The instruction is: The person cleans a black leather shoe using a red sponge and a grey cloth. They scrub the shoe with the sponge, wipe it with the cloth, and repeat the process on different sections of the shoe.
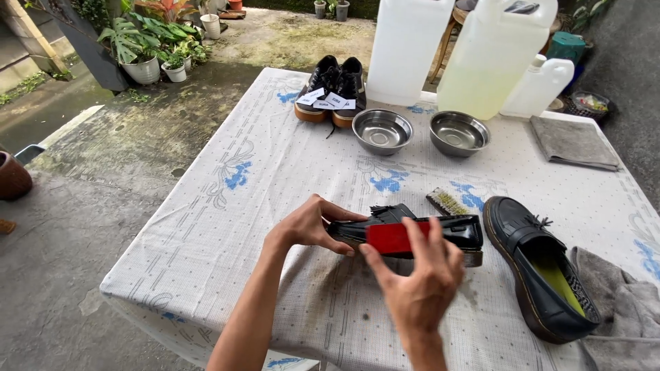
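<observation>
L hand [311, 225] grips one end of a black tasselled loafer [412, 230], fingers curled round it, thumb on top. Shoe is held just above the table [227, 206], turned on its side; long axis runs approx 9-to-3 o'clock across the view, almost level. Can't tell for sure which end is toe vs heel, as the hands cover much of it. R hand [418, 275] comes in from 6 o'clock, closed on a red-backed brush [393, 238] pressed flat against the shoe's side, fingers over its back.

At approx 3 o'clock from the held shoe lies the 2nd loafer [540, 268], sole down on the cloth, long axis approx 11-to-5, its open end at 5 o'clock beside a grey rag [629, 309]. A small bristle brush [447, 201] sits on the cloth just past the held shoe, at 12–1 o'clock.

Further off at 12 o'clock: two steel bowls [382, 130], a pair of black sneakers [333, 89], big translucent jugs [491, 55]. Folded grey cloth [572, 143] at approx 2 o'clock.
</observation>
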